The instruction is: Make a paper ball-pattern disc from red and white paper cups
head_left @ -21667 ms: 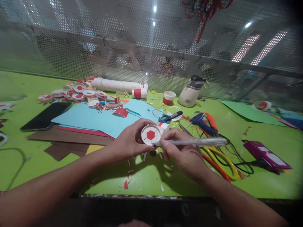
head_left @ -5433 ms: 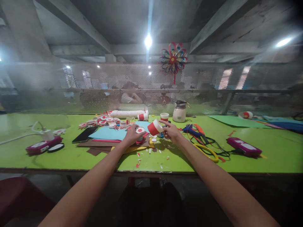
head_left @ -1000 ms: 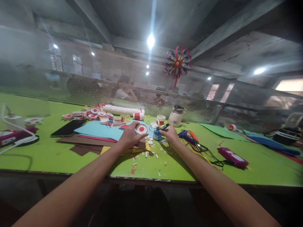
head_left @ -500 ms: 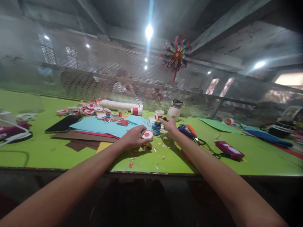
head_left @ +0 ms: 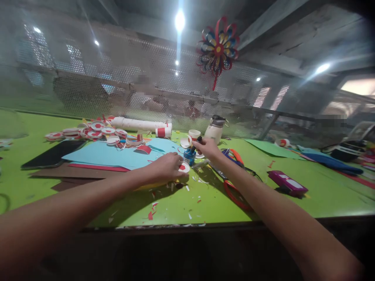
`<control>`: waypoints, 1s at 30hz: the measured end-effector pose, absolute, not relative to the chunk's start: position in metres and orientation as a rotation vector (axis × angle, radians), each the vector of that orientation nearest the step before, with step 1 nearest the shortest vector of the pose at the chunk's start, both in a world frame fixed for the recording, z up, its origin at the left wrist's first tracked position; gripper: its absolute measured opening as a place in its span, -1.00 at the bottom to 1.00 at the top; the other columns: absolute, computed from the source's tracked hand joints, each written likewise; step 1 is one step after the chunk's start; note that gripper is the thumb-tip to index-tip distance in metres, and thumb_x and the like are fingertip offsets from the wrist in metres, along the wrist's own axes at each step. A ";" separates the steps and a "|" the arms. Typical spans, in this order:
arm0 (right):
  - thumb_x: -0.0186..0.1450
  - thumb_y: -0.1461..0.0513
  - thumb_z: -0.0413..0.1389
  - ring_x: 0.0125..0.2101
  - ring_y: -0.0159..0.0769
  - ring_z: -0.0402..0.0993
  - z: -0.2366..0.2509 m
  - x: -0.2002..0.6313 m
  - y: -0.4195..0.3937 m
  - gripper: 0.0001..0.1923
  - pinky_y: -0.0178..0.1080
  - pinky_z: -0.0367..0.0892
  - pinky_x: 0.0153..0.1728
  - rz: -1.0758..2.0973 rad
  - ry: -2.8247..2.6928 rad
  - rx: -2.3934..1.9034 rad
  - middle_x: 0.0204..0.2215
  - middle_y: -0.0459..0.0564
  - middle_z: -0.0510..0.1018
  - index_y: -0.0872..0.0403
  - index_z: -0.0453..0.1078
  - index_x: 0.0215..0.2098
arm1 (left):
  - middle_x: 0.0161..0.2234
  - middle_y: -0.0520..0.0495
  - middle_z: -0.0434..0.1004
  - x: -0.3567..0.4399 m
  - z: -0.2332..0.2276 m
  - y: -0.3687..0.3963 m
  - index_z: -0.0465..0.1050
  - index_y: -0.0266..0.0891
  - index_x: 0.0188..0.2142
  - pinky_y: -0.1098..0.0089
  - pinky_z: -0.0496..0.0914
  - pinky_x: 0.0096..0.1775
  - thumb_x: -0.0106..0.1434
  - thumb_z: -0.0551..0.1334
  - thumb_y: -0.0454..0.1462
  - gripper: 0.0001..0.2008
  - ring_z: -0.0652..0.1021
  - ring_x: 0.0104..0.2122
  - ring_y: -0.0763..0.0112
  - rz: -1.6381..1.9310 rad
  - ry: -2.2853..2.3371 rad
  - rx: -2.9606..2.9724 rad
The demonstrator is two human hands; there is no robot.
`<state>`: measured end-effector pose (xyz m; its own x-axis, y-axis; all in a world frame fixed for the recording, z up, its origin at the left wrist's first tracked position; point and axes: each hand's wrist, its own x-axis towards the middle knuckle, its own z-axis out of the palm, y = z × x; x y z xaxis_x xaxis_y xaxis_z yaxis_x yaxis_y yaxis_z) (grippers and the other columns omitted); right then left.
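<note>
My left hand (head_left: 167,168) is closed on a white paper disc (head_left: 184,168) with a red patch in its middle, held low over the table just in front of a small blue jar (head_left: 190,157). Above the jar, my right hand (head_left: 208,148) pinches a black-handled brush (head_left: 199,139). Its lower end slants down to the jar's mouth; the tip is hidden. Behind the jar stand a paper cup (head_left: 194,135) and a white ring-like piece (head_left: 185,142). Scissors (head_left: 234,195) with red-orange handles lie under my right forearm.
Blue paper sheets (head_left: 108,154), a black phone (head_left: 52,153) and a heap of red-and-white discs (head_left: 95,130) lie left. A flask (head_left: 215,128) stands at the back, before a perforated screen (head_left: 123,78). A purple box (head_left: 287,182) lies right. Paper scraps litter the green table (head_left: 172,210).
The view has shifted slightly. The disc in my left hand is nearer the blue jar. My right hand still holds the brush, which now shows more plainly above the jar.
</note>
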<state>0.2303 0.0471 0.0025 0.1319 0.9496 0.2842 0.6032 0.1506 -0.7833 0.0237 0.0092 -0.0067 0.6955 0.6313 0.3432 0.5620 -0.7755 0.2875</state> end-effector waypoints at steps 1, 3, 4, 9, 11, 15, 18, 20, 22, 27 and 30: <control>0.33 0.14 0.09 -0.40 -0.38 0.47 0.004 0.229 0.045 -0.77 -0.25 0.43 -0.38 0.517 -1.571 -1.538 -0.33 -0.07 0.51 0.17 0.40 -0.22 | -0.40 -0.12 0.42 0.025 -0.007 0.010 0.39 -0.20 -0.39 0.31 0.26 -0.37 0.07 0.24 -0.07 -0.75 0.41 -0.37 0.21 0.626 0.963 2.745; 0.32 0.15 0.11 -0.52 -0.45 0.42 0.007 0.228 0.042 -0.78 -0.32 0.39 -0.47 0.548 -1.577 -1.515 -0.48 -0.13 0.48 0.18 0.40 -0.33 | -0.37 -0.12 0.43 0.027 -0.011 0.011 0.40 -0.21 -0.32 0.31 0.28 -0.36 0.07 0.24 -0.07 -0.73 0.43 -0.35 0.21 0.588 0.935 2.748; 0.30 0.16 0.13 -0.58 -0.47 0.39 0.008 0.228 0.041 -0.77 -0.35 0.36 -0.52 0.572 -1.581 -1.503 -0.55 -0.16 0.45 0.18 0.40 -0.40 | -0.36 -0.12 0.43 0.027 -0.014 0.012 0.39 -0.21 -0.30 0.31 0.29 -0.35 0.08 0.24 -0.06 -0.71 0.43 -0.34 0.21 0.569 0.914 2.751; 0.15 0.17 0.25 -0.70 -0.50 0.28 0.016 0.231 0.045 -0.72 -0.41 0.24 -0.65 0.722 -1.614 -1.446 -0.75 -0.16 0.37 0.17 0.37 -0.61 | -0.28 -0.13 0.41 0.028 -0.029 0.020 0.38 -0.22 -0.20 0.28 0.32 -0.28 0.11 0.23 -0.03 -0.64 0.42 -0.27 0.20 0.533 0.806 2.749; 0.14 0.16 0.25 -0.71 -0.52 0.25 0.019 0.235 0.050 -0.73 -0.42 0.22 -0.67 0.760 -1.611 -1.428 -0.75 -0.16 0.37 0.18 0.40 -0.59 | -0.25 -0.15 0.41 0.027 -0.031 0.023 0.38 -0.22 -0.17 0.25 0.34 -0.24 0.10 0.24 -0.02 -0.61 0.41 -0.24 0.18 0.514 0.781 2.736; 0.19 0.17 0.22 -0.72 -0.53 0.23 0.020 0.241 0.057 -0.73 -0.43 0.17 -0.68 0.757 -1.587 -1.408 -0.76 -0.17 0.34 0.18 0.39 -0.56 | -0.15 -0.20 0.40 0.025 -0.031 0.026 0.37 -0.23 -0.06 0.18 0.34 -0.13 0.09 0.26 0.02 -0.50 0.39 -0.13 0.12 0.485 0.710 2.735; 0.19 0.21 0.22 -0.73 -0.52 0.22 0.018 0.240 0.057 -0.71 -0.41 0.16 -0.69 0.779 -1.615 -1.429 -0.78 -0.18 0.33 0.14 0.34 -0.63 | -0.10 -0.24 0.37 0.023 -0.032 0.025 0.33 -0.24 0.03 0.12 0.33 -0.08 0.08 0.27 0.03 -0.40 0.37 -0.08 0.08 0.464 0.720 2.705; 0.21 0.23 0.20 -0.73 -0.51 0.22 0.016 0.238 0.054 -0.67 -0.40 0.16 -0.68 0.803 -1.644 -1.436 -0.78 -0.18 0.33 0.12 0.31 -0.67 | -0.10 -0.23 0.36 0.022 -0.033 0.024 0.32 -0.22 0.05 0.10 0.32 -0.06 0.10 0.26 0.00 -0.43 0.37 -0.07 0.07 0.481 0.732 2.673; 0.23 0.24 0.18 -0.72 -0.51 0.23 0.016 0.237 0.050 -0.66 -0.40 0.16 -0.67 0.808 -1.663 -1.433 -0.77 -0.18 0.34 0.12 0.29 -0.67 | -0.10 -0.21 0.37 0.021 -0.035 0.023 0.34 -0.19 0.02 0.09 0.32 -0.06 0.12 0.25 -0.04 -0.49 0.37 -0.09 0.08 0.519 0.723 2.641; 0.22 0.17 0.19 -0.67 -0.50 0.25 0.023 0.239 0.036 -0.70 -0.39 0.18 -0.61 0.695 -1.703 -1.390 -0.72 -0.18 0.36 0.13 0.32 -0.60 | -0.04 -0.17 0.42 0.020 -0.040 0.024 0.29 -0.14 0.06 0.12 0.33 -0.04 0.13 0.26 -0.09 -0.50 0.41 -0.06 0.11 0.601 0.712 2.488; 0.20 0.09 0.19 -0.64 -0.48 0.28 0.029 0.242 0.030 -0.68 -0.38 0.21 -0.60 0.534 -1.754 -1.340 -0.69 -0.16 0.38 0.13 0.34 -0.57 | 0.01 -0.17 0.42 0.019 -0.040 0.024 0.24 -0.13 0.11 0.13 0.35 -0.05 0.12 0.28 -0.11 -0.43 0.42 -0.04 0.12 0.604 0.723 2.395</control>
<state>0.2422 0.0296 0.0286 -0.0714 0.9292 0.3626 0.5695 0.3364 -0.7500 0.0192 0.0243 -0.0400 0.7529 0.6081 0.2517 0.3555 -0.6976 0.6221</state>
